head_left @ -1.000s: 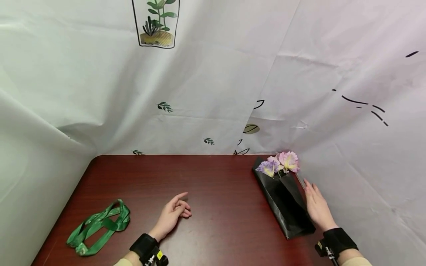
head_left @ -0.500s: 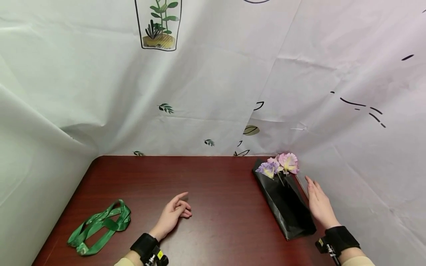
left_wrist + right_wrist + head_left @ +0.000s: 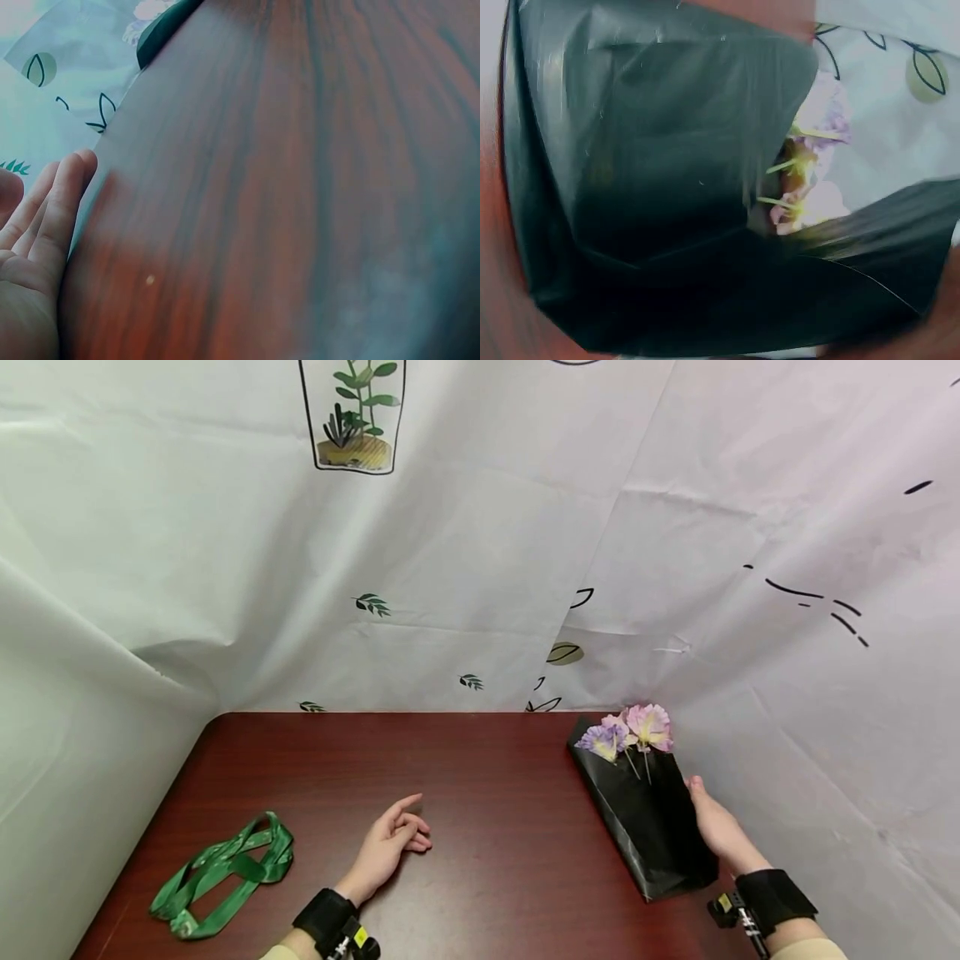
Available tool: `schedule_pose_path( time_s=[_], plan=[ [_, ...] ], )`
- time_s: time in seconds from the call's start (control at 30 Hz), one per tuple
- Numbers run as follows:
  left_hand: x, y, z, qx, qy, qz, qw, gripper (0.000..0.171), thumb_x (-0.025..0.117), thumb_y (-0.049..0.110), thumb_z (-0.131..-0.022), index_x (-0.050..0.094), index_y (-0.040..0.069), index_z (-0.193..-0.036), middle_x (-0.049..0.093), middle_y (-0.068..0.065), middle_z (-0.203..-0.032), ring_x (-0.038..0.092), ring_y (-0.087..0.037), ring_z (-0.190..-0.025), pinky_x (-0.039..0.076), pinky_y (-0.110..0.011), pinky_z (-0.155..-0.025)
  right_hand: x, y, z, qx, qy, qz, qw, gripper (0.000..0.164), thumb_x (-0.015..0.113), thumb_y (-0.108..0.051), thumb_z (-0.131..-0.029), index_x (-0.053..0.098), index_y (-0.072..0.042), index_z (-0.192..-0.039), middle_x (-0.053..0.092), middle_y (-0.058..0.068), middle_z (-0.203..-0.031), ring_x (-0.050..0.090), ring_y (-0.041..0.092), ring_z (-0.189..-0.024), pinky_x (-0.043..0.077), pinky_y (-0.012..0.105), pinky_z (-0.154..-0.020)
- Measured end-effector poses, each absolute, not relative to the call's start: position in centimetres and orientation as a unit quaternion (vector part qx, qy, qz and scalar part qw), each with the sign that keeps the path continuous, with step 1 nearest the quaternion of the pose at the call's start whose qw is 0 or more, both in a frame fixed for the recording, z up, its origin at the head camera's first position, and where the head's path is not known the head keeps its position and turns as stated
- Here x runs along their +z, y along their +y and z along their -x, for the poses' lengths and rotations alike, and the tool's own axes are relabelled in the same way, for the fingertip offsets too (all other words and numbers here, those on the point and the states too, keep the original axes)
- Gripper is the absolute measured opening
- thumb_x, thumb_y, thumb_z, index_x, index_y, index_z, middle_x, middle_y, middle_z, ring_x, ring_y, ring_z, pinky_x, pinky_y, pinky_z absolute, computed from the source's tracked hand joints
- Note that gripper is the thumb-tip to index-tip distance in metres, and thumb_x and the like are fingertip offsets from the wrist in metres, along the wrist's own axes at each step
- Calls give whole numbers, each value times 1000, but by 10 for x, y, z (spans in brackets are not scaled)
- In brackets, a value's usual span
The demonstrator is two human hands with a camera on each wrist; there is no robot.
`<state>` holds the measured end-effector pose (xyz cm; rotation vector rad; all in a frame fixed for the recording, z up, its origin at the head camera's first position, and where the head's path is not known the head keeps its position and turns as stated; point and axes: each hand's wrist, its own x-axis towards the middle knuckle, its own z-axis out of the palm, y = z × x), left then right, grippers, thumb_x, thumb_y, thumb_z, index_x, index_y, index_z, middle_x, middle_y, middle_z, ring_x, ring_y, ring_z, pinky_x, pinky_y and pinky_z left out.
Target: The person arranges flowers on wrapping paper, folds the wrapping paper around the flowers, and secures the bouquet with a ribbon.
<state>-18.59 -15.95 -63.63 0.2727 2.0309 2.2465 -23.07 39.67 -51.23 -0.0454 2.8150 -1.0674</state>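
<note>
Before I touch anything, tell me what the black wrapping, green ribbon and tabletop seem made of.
Black wrapping: coated paper or thin plastic, judging by its glossy highlights and sharp creases; I can't tell which.
Green ribbon: probably satin, from the soft sheen along its folds.
Tabletop: wood or wood-look laminate, reddish-brown, with streaky grain and a smooth, reflective finish.

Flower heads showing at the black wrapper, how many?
3 visible, at the wrapper's far end: a purple flower on the left, a pale pink flower in the middle, a larger pink flower on the right. Others may be hidden.
</note>
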Motion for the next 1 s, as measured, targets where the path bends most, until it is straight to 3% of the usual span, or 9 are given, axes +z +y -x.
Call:
schedule_pose_path(
  time_s=[0.13, 0.23, 0.33, 0.4, 0.47, 0.57, 0.7, 0.87, 1.0],
  plan=[
    [-637, -158, 186, 735, 670, -93, 49, 55, 53, -4, -115, 35, -12, -166, 68, -35, -114, 79, -23, -92, 67, -35, -85, -520, 387, 228, -365, 919, 67, 131, 74, 5, -41, -124, 30, 13, -169, 23, 42, -172, 20, 65, -159, 27, 78, -120],
    [-637, -157, 187, 731, 674, -98, 47, 54, 53, -3, -116, 36, -12, -166, 68, -35, -114, 79, -24, -92, 67, -35, -85, -529, 384, 228, -357, 920, 84, 141, 64, 20, -34, -126, 33, 11, -169, 30, 43, -170, 26, 65, -157, 32, 77, -119],
    [-637, -157, 187, 727, 678, -101, 44, 54, 53, -2, -116, 36, -12, -166, 68, -34, -114, 79, -24, -92, 67, -36, -85, -542, 388, 230, -317, 938, 74, 115, 55, 46, -18, -122, 37, 9, -168, 39, 44, -165, 42, 63, -150, 47, 68, -110],
    [-637, -157, 187, 725, 680, -99, 42, 54, 53, -2, -116, 36, -12, -166, 68, -34, -113, 79, -24, -92, 67, -35, -84, -553, 393, 232, -274, 957, 56, 78, 58, 60, -5, -113, 42, 8, -166, 49, 43, -158, 58, 59, -136, 54, 58, -94],
    [-638, -156, 187, 725, 680, -98, 40, 53, 53, -2, -116, 37, -12, -166, 69, -34, -113, 79, -24, -91, 67, -35, -84, -564, 399, 234, -228, 972, 38, 36, 64, 71, 1, -103, 48, 9, -162, 58, 43, -147, 66, 57, -123, 56, 57, -86],
    [-638, -156, 187, 724, 682, -96, 40, 53, 53, -2, -116, 37, -12, -165, 69, -33, -112, 79, -24, -91, 67, -35, -84, -575, 405, 235, -197, 980, -3, 19, 79, 84, -8, -94, 46, 11, -161, 56, 48, -141, 61, 64, -118, 55, 68, -91],
    [-638, -155, 188, 721, 686, -90, 41, 53, 53, -3, -115, 38, -12, -165, 69, -32, -112, 79, -22, -90, 67, -35, -83, -583, 408, 239, -193, 978, -31, 65, 105, 90, -32, -92, 30, 12, -166, 40, 57, -145, 43, 77, -130, 44, 81, -103],
    [-638, -148, 189, 704, 705, -80, 12, 51, 54, -8, -113, 44, -11, -162, 71, -28, -110, 78, -21, -85, 67, -32, -79, -589, 392, 241, -206, 976, -11, 67, 108, 89, -41, -94, 29, 10, -168, 39, 58, -144, 47, 72, -132, 46, 78, -104],
    [-633, -127, 189, 613, 777, -129, -63, 56, 60, -14, -103, 54, -8, -158, 73, -22, -118, 77, -27, -98, 65, -35, -85, -591, 358, 234, -210, 976, 1, 51, 102, 91, -44, -93, 41, 7, -166, 42, 50, -134, 61, 59, -113, 53, 69, -96]
  ],
)
